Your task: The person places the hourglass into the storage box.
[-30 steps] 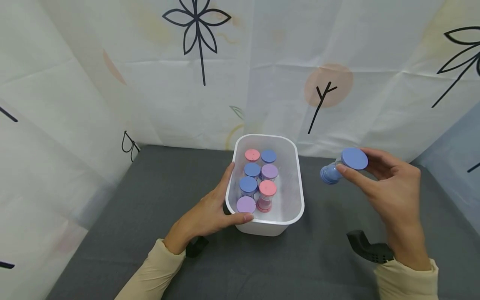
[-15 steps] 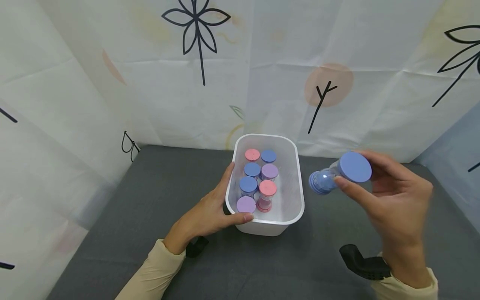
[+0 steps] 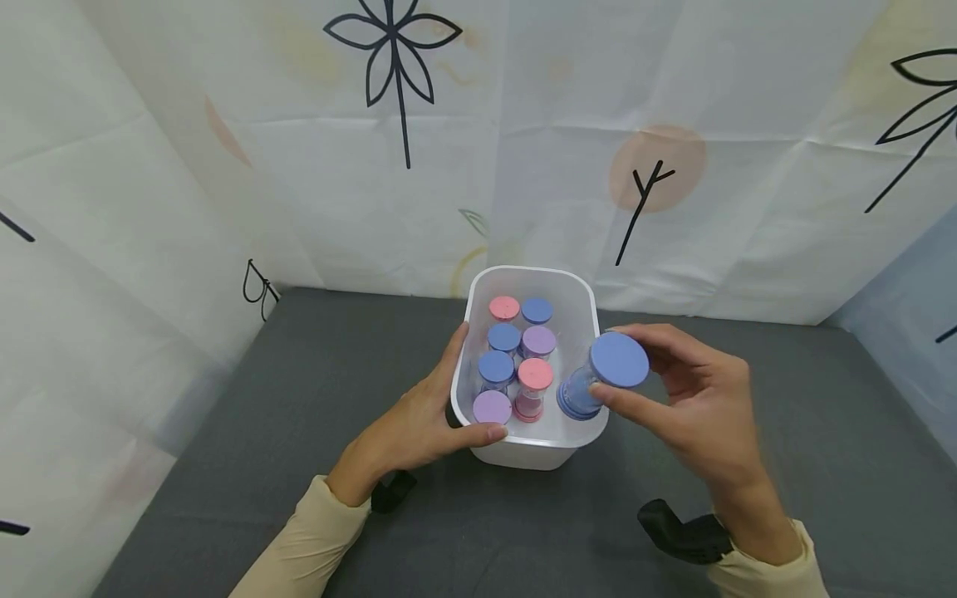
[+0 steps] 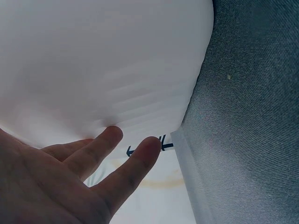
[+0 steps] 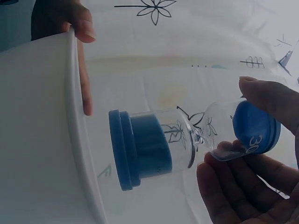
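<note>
My right hand point(image 3: 695, 399) pinches an hourglass sand timer point(image 3: 620, 360) near its upper blue cap. The timer is tilted, its lower blue end overlapping the right side of the white bin point(image 3: 531, 455) in the head view. In the right wrist view, the timer point(image 5: 154, 144) has a clear glass body with blue sand, and the cap by my fingers reads "30". My left hand point(image 3: 411, 432) rests on the bin's near-left corner, thumb over the front rim. In the left wrist view its fingers point(image 4: 133, 170) lie extended against the outer wall.
Inside the bin, on its left side, stand several more timers with pink, blue and purple caps, such as a pink one point(image 3: 535, 374) and a purple one point(image 3: 492, 407). A dark grey cloth point(image 3: 336, 357) covers the table. Behind hangs a patterned white curtain point(image 3: 553, 166).
My right hand has carried the blue timer leftward from the right of the table to over the bin's right rim, turning it more upright. My left hand and the bin have stayed put.
</note>
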Demonstrator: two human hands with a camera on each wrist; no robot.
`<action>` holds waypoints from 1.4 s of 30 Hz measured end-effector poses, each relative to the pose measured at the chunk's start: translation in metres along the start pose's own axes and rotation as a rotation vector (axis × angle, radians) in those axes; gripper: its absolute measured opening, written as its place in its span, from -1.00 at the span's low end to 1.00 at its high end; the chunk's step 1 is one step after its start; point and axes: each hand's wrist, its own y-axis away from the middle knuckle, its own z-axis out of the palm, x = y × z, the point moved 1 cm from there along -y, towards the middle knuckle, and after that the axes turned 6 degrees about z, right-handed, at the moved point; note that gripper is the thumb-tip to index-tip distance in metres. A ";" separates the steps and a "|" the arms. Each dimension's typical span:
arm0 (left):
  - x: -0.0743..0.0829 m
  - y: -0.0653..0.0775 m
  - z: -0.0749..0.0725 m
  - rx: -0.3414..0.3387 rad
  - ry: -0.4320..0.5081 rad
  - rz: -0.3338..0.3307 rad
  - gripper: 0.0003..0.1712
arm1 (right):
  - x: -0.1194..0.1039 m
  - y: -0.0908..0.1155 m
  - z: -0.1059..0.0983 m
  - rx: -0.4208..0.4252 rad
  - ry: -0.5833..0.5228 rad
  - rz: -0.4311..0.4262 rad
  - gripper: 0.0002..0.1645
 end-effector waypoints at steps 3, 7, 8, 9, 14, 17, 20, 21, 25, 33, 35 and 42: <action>0.000 0.000 0.000 -0.003 0.004 0.007 0.42 | 0.005 0.001 0.006 -0.058 0.081 0.085 -0.36; 0.000 -0.001 0.001 -0.010 0.024 0.022 0.41 | 0.014 0.003 0.012 -0.119 0.173 0.192 -0.38; 0.001 -0.001 0.000 -0.011 0.031 0.023 0.41 | 0.016 0.003 0.014 -0.129 0.193 0.209 -0.39; 0.001 -0.001 0.001 -0.013 0.034 0.022 0.41 | 0.019 0.004 0.016 -0.137 0.206 0.222 -0.40; 0.001 -0.001 0.001 -0.017 0.042 0.018 0.40 | 0.030 0.006 0.024 -0.169 0.249 0.258 -0.46; 0.001 -0.001 0.001 -0.018 0.047 0.028 0.40 | 0.035 0.007 0.028 -0.189 0.266 0.274 -0.49; 0.002 -0.001 0.001 -0.018 0.045 0.033 0.40 | 0.038 0.008 0.030 -0.200 0.313 0.291 -0.50; 0.002 -0.001 0.001 -0.016 0.042 0.031 0.40 | 0.039 0.008 0.031 -0.203 0.333 0.296 -0.49; 0.001 -0.001 0.001 -0.013 0.028 0.016 0.40 | 0.041 0.008 0.032 -0.214 0.430 0.291 -0.47; 0.000 0.000 0.001 -0.016 0.030 0.005 0.41 | 0.043 0.008 0.034 -0.270 0.636 0.211 -0.42; 0.000 0.000 0.001 -0.016 0.026 0.000 0.41 | 0.043 0.008 0.035 -0.286 0.669 0.206 -0.41; -0.001 0.000 0.000 -0.015 0.013 -0.006 0.41 | 0.042 0.006 0.037 -0.323 0.727 0.258 -0.40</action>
